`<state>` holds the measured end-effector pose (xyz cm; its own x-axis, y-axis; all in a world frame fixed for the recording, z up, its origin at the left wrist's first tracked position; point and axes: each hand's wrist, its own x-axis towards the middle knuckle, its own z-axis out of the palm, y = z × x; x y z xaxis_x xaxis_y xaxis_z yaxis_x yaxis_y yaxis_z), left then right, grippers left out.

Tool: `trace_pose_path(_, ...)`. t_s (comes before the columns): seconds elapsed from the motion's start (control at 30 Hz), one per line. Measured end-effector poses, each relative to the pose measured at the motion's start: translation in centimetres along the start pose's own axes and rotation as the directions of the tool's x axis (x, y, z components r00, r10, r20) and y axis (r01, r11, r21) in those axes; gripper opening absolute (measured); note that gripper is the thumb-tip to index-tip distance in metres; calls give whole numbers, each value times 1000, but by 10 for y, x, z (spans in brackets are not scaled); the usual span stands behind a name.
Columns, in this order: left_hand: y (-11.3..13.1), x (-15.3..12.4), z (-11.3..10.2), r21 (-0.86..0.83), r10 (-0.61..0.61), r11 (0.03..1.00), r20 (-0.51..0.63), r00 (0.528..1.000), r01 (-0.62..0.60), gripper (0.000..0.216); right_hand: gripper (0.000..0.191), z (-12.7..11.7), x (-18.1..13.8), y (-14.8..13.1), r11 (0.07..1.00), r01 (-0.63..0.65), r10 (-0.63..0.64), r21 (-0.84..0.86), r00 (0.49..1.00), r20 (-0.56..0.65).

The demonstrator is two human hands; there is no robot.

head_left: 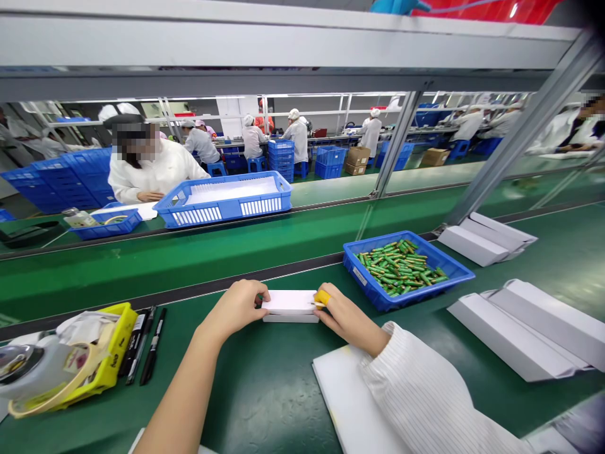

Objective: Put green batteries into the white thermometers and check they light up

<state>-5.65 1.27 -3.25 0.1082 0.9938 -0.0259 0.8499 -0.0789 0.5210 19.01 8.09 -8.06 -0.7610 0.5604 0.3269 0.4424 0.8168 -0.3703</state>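
Observation:
A small white box lies flat on the green bench mat, with both hands at its ends. My left hand closes its thumb and fingers on the left end. At the right end, my right hand grips with thumb and fingers, and a yellow band wraps one of its fingers. A dark seam runs along the box's front, and its inside is hidden. Just right of the hands stands a blue tray full of green batteries. Beneath the right forearm lies a white slab.
White cartons lie at the right, more cartons behind them. A yellow basket with a bottle and black pens are at left. A blue crate stands across the belt, near a seated co-worker. Metal posts rise ahead.

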Motion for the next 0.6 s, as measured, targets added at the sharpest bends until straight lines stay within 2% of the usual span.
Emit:
trace_pose_path(0.17, 1, 1, 0, 9, -15, 1000, 0, 1000, 15, 13, 7, -1, 0, 0, 999, 37, -36, -18, 999, 31)
trace_pose_path(0.27, -1, 2, 0, -9, -15, 1000, 11, 1000, 15, 13, 8, -3, -1, -1, 1000, 14, -14, -1, 999, 41)
trace_pose_path(0.5, -7, 6, 4, -82, -10, 997, 16, 1000, 12, 10, 14, 4, -1, 1, 994, -34, 39, 103, 998, -45)
trace_pose_path(0.6, -9, 6, 7, -91, -19, 996, 1, 1000, 19, 6, 10, 11, -1, 6, 985, -63, 75, 163, 995, -69)
